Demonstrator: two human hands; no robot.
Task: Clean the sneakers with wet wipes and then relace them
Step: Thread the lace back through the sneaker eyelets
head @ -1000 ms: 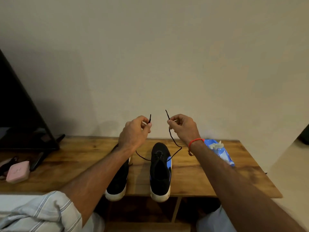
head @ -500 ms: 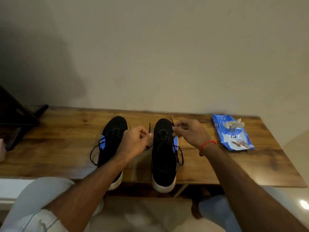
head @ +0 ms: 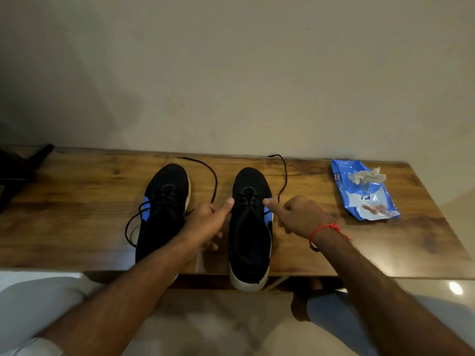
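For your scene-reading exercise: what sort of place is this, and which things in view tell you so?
Probably a room at home: a wooden table against a plain wall, a glossy tiled floor, and sneakers beside a wipes pack.

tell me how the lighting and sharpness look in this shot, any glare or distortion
Head view: dim, warm light, with the wall darkening toward the left corner; a bright glare spot on the floor at lower right; the table edges bow from the wide-angle lens; the sneakers look soft, their black laces hard to resolve.
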